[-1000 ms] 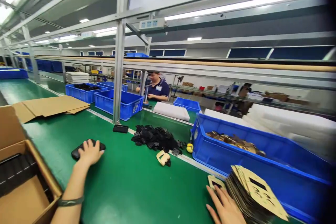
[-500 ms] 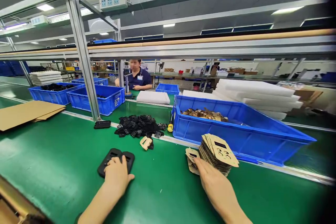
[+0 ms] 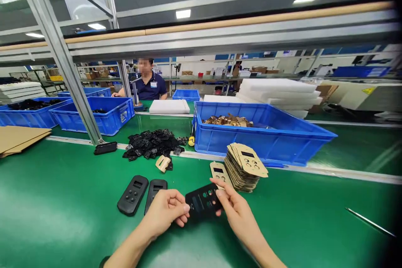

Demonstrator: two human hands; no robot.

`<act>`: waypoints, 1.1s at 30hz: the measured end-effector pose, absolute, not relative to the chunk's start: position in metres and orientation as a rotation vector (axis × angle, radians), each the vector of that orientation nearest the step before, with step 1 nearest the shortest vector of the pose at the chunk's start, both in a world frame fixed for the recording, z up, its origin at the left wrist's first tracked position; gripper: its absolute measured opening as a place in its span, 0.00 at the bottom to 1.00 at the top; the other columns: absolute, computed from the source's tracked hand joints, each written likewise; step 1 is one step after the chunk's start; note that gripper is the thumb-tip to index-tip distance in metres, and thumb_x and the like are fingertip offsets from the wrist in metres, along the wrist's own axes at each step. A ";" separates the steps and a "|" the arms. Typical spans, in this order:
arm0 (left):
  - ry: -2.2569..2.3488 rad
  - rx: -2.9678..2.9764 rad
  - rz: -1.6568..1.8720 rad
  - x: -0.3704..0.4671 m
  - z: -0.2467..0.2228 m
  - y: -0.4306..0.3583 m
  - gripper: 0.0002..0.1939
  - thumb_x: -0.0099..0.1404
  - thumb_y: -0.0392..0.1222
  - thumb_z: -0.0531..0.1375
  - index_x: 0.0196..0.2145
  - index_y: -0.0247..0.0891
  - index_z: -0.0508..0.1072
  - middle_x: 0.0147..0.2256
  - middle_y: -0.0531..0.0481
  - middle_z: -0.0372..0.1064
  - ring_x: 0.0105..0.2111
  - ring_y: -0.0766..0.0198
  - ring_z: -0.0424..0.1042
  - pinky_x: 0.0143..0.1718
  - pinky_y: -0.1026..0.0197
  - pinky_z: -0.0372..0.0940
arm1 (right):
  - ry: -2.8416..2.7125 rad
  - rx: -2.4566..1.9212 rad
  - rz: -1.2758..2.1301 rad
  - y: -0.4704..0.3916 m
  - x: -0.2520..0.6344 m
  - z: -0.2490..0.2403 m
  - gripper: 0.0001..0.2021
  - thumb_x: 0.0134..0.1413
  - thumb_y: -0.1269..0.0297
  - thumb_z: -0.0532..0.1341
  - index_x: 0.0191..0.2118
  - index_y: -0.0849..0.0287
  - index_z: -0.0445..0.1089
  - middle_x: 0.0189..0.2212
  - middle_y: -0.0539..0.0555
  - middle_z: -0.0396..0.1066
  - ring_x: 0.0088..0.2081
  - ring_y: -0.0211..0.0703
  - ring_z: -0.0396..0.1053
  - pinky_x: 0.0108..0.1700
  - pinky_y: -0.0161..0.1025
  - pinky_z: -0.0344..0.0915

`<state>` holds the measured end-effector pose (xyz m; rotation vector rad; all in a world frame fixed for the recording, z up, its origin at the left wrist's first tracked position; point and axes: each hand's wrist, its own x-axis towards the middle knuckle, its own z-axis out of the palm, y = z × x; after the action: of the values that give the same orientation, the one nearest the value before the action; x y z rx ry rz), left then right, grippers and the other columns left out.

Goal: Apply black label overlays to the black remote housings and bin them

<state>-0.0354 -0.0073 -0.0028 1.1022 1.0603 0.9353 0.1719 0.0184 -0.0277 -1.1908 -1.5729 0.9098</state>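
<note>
Between my hands, over the bench, is a thin black face panel (image 3: pixel 201 202) with a window and round cutouts. My right hand (image 3: pixel 235 207) grips its right end between thumb and fingers. At its left corner, my left hand (image 3: pixel 168 209) has thumb and fingertips pinched together on the edge. Two black handset-shaped housings (image 3: pixel 133 195) with buttons lie left of my left hand, one partly hidden by it. Behind my right hand, a tan-backed panel (image 3: pixel 219 170) leans by a tall stack of similar tan-backed panels (image 3: pixel 248 163).
A heap of black plates (image 3: pixel 153 142) lies mid-bench, with a curled tan liner (image 3: pixel 163 163) before it. A large blue bin (image 3: pixel 245 138) stands behind the stack. A metal post (image 3: pixel 67 67) rises at left. At right lies a thin metal tool (image 3: pixel 370 222). A co-worker (image 3: pixel 150 81) sits opposite.
My right hand has taken a panel from beside the stack and brought it left, black face showing. My left hand has left the housings and moved right to the panel. The view has shifted right.
</note>
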 end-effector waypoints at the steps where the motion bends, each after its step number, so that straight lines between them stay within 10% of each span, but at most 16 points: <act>1: 1.056 1.084 0.918 -0.037 -0.002 -0.009 0.20 0.47 0.51 0.68 0.26 0.34 0.65 0.20 0.51 0.69 0.19 0.69 0.67 0.20 0.67 0.63 | -1.680 -1.210 0.772 0.016 0.173 -0.029 0.22 0.60 0.53 0.51 0.54 0.59 0.66 0.34 0.58 0.70 0.34 0.50 0.69 0.35 0.48 0.70; 5: 0.970 1.034 0.780 -0.042 0.003 -0.014 0.20 0.46 0.50 0.69 0.23 0.33 0.65 0.20 0.48 0.72 0.18 0.68 0.69 0.18 0.69 0.62 | -2.188 -1.031 0.398 0.000 0.173 -0.022 0.34 0.48 0.52 0.66 0.60 0.52 0.59 0.59 0.63 0.55 0.55 0.64 0.55 0.53 0.61 0.57; 11: 0.759 0.869 0.735 -0.035 -0.001 -0.019 0.20 0.42 0.46 0.72 0.22 0.31 0.68 0.20 0.49 0.71 0.18 0.69 0.70 0.20 0.70 0.65 | -2.178 -0.717 1.020 -0.021 0.160 -0.014 0.38 0.45 0.74 0.67 0.61 0.46 0.55 0.48 0.53 0.65 0.44 0.45 0.66 0.46 0.39 0.65; 21: 0.931 0.986 0.861 -0.045 -0.009 -0.004 0.20 0.54 0.53 0.64 0.28 0.38 0.60 0.18 0.55 0.65 0.15 0.72 0.64 0.17 0.70 0.61 | -0.726 -0.714 1.026 0.012 0.195 0.007 0.21 0.46 0.41 0.63 0.43 0.46 0.73 0.48 0.48 0.70 0.53 0.45 0.63 0.49 0.38 0.67; 29: 1.384 1.698 1.003 -0.050 0.010 0.024 0.25 0.58 0.41 0.61 0.54 0.39 0.64 0.53 0.40 0.62 0.50 0.55 0.65 0.49 0.55 0.62 | -0.648 -0.742 1.303 0.013 0.183 -0.008 0.18 0.51 0.51 0.64 0.47 0.51 0.72 0.48 0.52 0.72 0.54 0.46 0.63 0.50 0.40 0.66; 33: 2.236 2.218 0.297 -0.056 0.017 0.007 0.34 0.60 0.53 0.58 0.54 0.20 0.65 0.42 0.26 0.67 0.45 0.38 0.65 0.44 0.44 0.60 | -0.689 -0.707 1.361 0.008 0.175 -0.015 0.19 0.53 0.52 0.63 0.49 0.53 0.71 0.50 0.53 0.71 0.53 0.45 0.63 0.47 0.37 0.67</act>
<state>-0.0564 0.0073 0.0169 2.2181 2.2360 0.2965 0.1746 0.0084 -0.0152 -0.7066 -0.6892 1.3606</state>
